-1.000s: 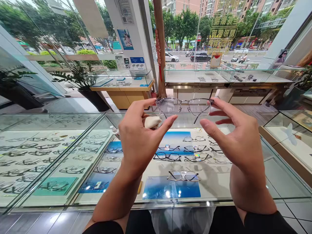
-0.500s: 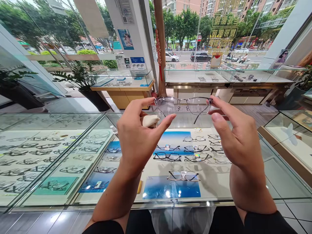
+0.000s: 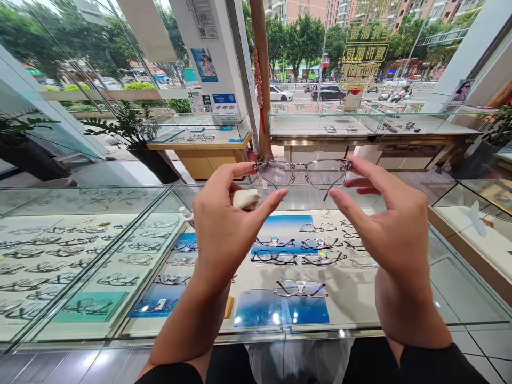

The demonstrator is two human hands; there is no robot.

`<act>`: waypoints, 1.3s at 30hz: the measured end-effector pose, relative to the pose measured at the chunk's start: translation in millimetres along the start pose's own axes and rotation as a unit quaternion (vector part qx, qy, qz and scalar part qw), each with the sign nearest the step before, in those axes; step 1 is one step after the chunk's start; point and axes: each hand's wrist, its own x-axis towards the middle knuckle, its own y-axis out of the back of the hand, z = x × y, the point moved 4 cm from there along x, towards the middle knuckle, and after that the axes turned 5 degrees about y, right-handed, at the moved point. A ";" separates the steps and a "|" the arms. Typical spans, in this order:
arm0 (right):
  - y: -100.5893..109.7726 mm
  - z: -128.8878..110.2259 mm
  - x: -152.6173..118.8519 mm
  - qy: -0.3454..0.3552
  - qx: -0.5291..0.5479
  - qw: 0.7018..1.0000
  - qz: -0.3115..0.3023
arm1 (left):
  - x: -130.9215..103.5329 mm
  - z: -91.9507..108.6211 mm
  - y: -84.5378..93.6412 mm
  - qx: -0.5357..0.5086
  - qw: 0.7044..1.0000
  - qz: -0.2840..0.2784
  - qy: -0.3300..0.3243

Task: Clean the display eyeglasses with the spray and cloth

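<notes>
Glasses [image 3: 326, 174] up over display case [image 3: 256, 337], roughly level. Lift done, set-down not. Left hand [image 3: 222, 216] and right hand [image 3: 398, 218] each pinch an outer frame corner, thumbs spread wide below; thumb contact unclear. Pale cloth [image 3: 245, 199] tucked in left, off the lenses.

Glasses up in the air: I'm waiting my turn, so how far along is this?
Lifting looks done: the glasses are above the display case. In hand: the left hand and right hand hold their ends, the left also a pale bundle. Setting them down seems left.
</notes>
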 end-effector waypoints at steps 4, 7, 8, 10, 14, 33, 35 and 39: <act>-0.2 0.0 -0.1 0.005 -0.003 1.000 0.009 | -0.3 0.4 0.1 0.002 1.000 0.001 0.003; -0.5 0.4 -0.2 0.008 -0.006 1.000 0.014 | -0.6 0.6 -0.1 0.002 1.000 -0.002 0.007; -0.6 0.3 -0.3 0.011 -0.007 1.000 0.015 | -0.7 0.6 -0.1 0.003 1.000 -0.002 0.008; -0.5 -0.1 -0.4 0.015 -0.006 1.000 0.017 | -0.8 0.4 -0.1 0.005 1.000 -0.002 0.007; 1.1 -1.7 -0.6 0.005 0.001 1.000 0.017 | -0.6 -0.6 -0.2 0.005 1.000 0.005 0.001; 3.8 -3.3 -0.7 -0.012 0.009 1.000 0.017 | 0.2 -0.9 -0.6 -0.001 1.000 -0.005 0.000; 3.8 -3.3 -0.5 -0.012 0.006 1.000 0.017 | -0.1 -0.9 -0.2 0.000 1.000 -0.002 -0.002; 4.3 -4.3 0.6 -0.009 0.008 1.000 0.013 | -0.4 -0.4 0.4 -0.001 1.000 -0.003 -0.001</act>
